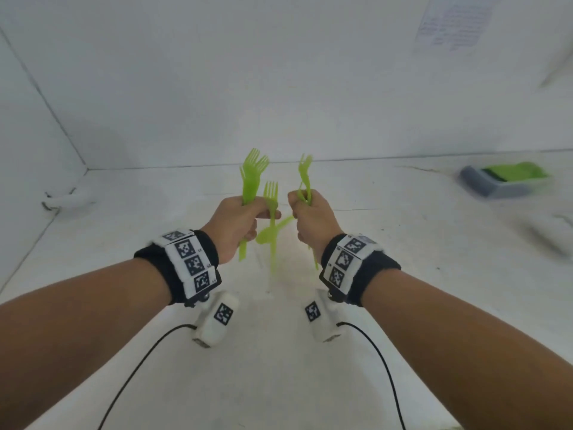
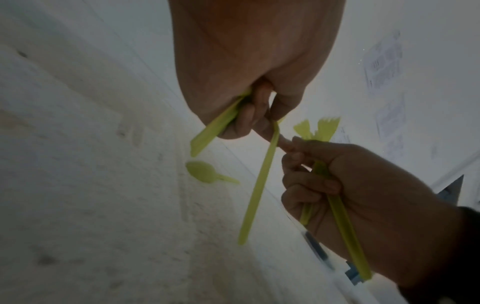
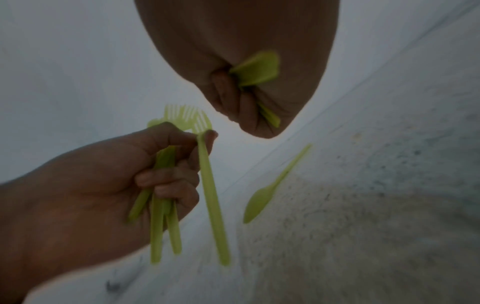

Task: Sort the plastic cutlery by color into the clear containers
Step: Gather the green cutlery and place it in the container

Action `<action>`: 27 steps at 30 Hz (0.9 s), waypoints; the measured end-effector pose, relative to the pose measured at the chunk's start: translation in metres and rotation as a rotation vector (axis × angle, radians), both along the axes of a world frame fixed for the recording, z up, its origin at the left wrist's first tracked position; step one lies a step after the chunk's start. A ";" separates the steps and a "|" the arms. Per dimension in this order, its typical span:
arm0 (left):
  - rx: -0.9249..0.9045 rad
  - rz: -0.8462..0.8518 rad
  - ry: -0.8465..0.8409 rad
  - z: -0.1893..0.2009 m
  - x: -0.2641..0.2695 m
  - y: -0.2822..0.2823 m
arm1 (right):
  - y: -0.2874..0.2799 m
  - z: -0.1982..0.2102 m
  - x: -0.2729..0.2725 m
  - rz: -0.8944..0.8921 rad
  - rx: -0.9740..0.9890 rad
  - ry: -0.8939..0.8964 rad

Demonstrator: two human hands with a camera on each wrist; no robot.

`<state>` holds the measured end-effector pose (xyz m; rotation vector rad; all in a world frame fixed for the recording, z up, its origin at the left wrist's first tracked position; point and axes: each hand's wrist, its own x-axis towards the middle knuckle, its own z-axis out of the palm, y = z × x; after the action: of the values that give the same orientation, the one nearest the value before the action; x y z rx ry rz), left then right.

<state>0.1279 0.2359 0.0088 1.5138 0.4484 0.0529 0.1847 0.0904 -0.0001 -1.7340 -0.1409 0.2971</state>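
Note:
My left hand (image 1: 240,220) grips a bunch of green plastic forks (image 1: 251,175) upright, tines up, and pinches one more green fork (image 1: 272,225) between thumb and forefinger; its handle hangs down (image 3: 211,201). My right hand (image 1: 310,217) holds another bunch of green cutlery (image 1: 305,176) in a fist close beside the left. A single green spoon (image 1: 273,232) lies on the white table below and between the hands, also in the wrist views (image 2: 205,171) (image 3: 270,191). A container (image 1: 505,180) with green cutlery inside stands at the far right, blurred.
The white table (image 1: 124,237) meets white walls at the back and left. A paper sheet (image 1: 452,23) hangs on the back wall, upper right. Black cables (image 1: 139,364) run from the wrist cameras toward the near edge. A small white thing (image 1: 65,200) lies at the left wall.

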 end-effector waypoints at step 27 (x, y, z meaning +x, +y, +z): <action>-0.074 -0.083 0.089 0.009 0.038 -0.116 | -0.091 -0.007 0.068 0.029 0.449 0.384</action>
<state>0.1655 0.1196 0.0177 1.4644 0.4538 -0.0955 0.2524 -0.0002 -0.0070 -1.2073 0.0469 0.5679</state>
